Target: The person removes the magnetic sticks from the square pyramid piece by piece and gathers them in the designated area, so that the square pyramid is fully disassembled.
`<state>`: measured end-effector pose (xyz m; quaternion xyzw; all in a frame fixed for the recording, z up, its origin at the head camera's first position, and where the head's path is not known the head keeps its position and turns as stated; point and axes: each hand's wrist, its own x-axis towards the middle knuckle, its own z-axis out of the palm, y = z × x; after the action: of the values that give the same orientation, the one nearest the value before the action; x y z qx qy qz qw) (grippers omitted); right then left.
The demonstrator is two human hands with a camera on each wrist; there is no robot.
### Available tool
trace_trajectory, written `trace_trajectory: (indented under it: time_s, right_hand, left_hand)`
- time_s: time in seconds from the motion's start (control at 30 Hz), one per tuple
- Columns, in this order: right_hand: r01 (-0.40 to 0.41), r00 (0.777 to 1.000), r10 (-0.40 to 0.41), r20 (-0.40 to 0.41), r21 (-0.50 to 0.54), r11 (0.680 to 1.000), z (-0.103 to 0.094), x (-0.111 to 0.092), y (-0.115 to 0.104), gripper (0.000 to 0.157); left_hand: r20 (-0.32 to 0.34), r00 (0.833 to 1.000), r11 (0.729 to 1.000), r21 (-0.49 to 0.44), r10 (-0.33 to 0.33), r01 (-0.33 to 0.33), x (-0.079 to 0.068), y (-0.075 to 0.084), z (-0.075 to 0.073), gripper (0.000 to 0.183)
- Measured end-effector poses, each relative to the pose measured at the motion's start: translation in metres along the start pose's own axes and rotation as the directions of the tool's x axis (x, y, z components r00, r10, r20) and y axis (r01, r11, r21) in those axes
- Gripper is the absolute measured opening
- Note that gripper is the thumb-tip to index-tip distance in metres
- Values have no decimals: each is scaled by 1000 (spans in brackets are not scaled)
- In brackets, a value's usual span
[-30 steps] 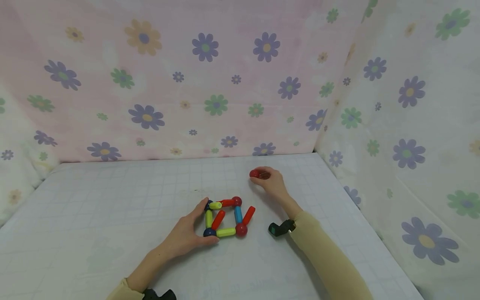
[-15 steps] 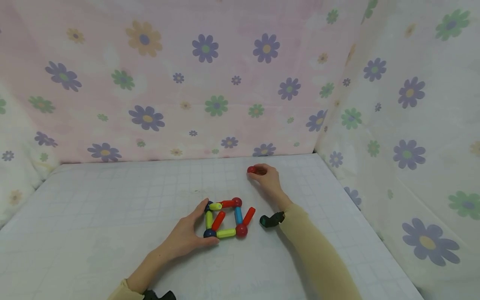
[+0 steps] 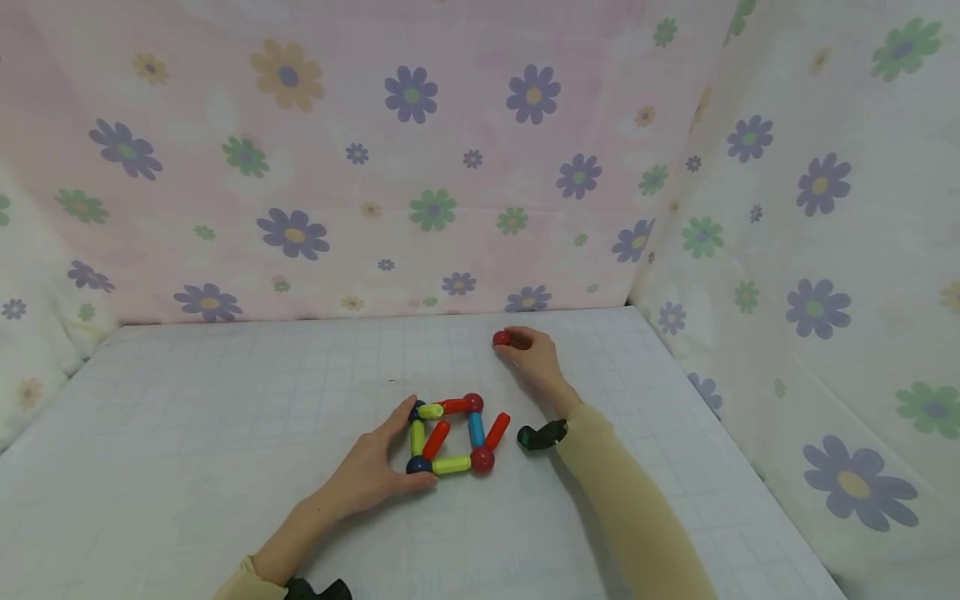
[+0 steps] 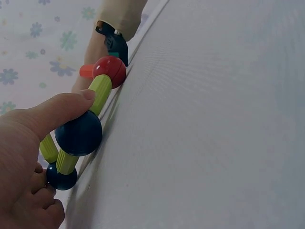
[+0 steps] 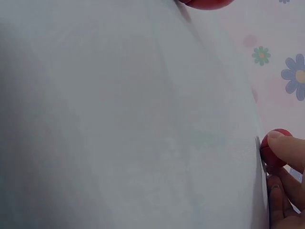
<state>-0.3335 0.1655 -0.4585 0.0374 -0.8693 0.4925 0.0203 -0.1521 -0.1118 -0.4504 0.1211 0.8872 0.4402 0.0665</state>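
Observation:
A frame of magnetic sticks and balls lies on the table, with two dark blue balls on the left and two red balls on the right. Yellow-green (image 3: 452, 466), blue (image 3: 477, 430) and red sticks join them, and three extra sticks slant up from the corners. My left hand (image 3: 360, 471) holds the left side, thumb at the near dark blue ball (image 4: 78, 133) and index finger by the far one. Farther back and to the right, my right hand (image 3: 536, 358) pinches a loose red ball (image 3: 502, 338) at the table surface; the right wrist view shows the thumb over this ball (image 5: 272, 155).
The white table (image 3: 247, 400) has a faint grid and ends at a flowered cloth wall (image 3: 465, 167) just beyond my right hand. Another flowered cloth (image 3: 817, 250) rises along the right edge. Dark wrist cameras (image 3: 542, 435) sit at both sleeves.
My right hand has moved slightly back and to the left with the red ball, then stayed nearly still. The left hand and the frame have hardly moved.

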Motion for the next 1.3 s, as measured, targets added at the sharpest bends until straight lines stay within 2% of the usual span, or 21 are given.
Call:
trace_trajectory:
  time_s: [0.33, 1.0, 1.17, 1.3]
  right_hand:
    - [-18, 1000, 18, 25, -1, 1000, 0, -1, -6, 49]
    - [-14, 1000, 14, 3, -32, 999, 1, 1, -2, 51]
    - [-27, 1000, 27, 7, -12, 1000, -1, 0, -2, 53]
    - [-10, 1000, 10, 11, 57, 998, -5, -4, 0, 58]
  left_hand:
    - [3, 1000, 1000, -2, 6, -6, 0, -2, 0, 109]
    - [3, 1000, 1000, 7, 6, -6, 0, -1, -2, 109]
    - [5, 1000, 1000, 3, 6, -6, 0, -2, -1, 109]
    - [5, 1000, 1000, -2, -8, 8, 0, -2, 1, 109]
